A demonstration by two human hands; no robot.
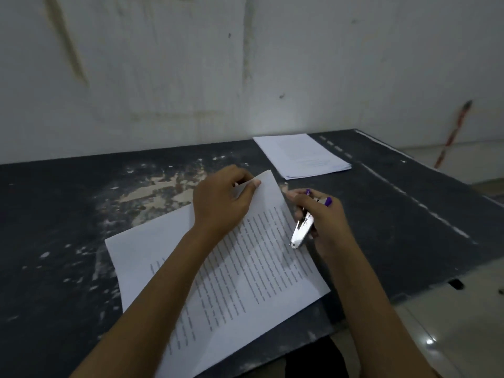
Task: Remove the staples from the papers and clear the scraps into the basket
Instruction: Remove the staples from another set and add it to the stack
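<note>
— Where does the camera sit?
— On the person's head, facing forward and down along both forearms onto the dark bench [54, 214].
— How near?
— Near. The printed sheets [245, 282] fill the lower middle. The left hand [222, 200], pinching their far corner, and the right hand [324, 222], curled round a silver tool [301, 231], sit about mid-frame.
— And beyond?
— The wide lens takes in the wall [163, 77] across the upper half, a paper stack [300, 155] at the bench's back right, and floor [450, 323] at the lower right.
</note>
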